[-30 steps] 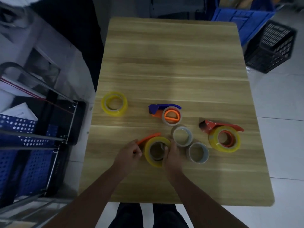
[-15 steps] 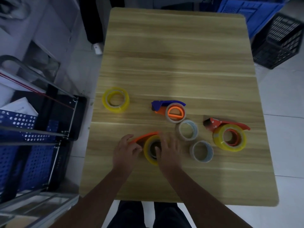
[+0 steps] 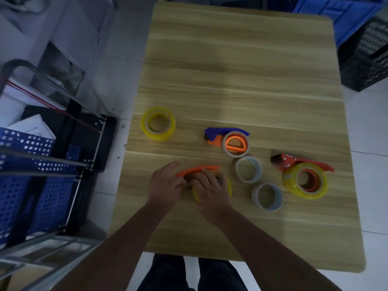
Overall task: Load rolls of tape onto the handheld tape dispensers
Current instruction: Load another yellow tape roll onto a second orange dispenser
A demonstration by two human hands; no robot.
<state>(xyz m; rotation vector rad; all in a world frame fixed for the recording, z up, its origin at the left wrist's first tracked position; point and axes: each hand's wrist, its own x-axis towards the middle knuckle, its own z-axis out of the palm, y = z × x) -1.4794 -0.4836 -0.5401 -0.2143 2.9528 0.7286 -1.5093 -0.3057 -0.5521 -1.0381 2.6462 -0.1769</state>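
An orange tape dispenser (image 3: 197,170) lies on the wooden table (image 3: 241,80) near the front, with a yellow tape roll (image 3: 227,189) on it. My left hand (image 3: 165,185) holds the dispenser's left end. My right hand (image 3: 212,192) lies flat over the yellow roll and hides most of it. A blue and orange dispenser (image 3: 227,139) carries a clear roll. To the right a red dispenser (image 3: 302,175) carries a yellow roll. Loose rolls: one yellow (image 3: 158,124) at the left, two greyish ones (image 3: 248,169) (image 3: 267,196) in the middle.
A metal cart with blue perforated bins (image 3: 31,164) stands close to the table's left edge. A blue crate (image 3: 336,15) and a black crate (image 3: 367,49) sit on the floor at the far right. My legs show below the table's front edge.
My right hand has moved from the roll's right side to lie on top of it, covering it. My left hand stays at the dispenser's left end. The camera view shifted slightly.
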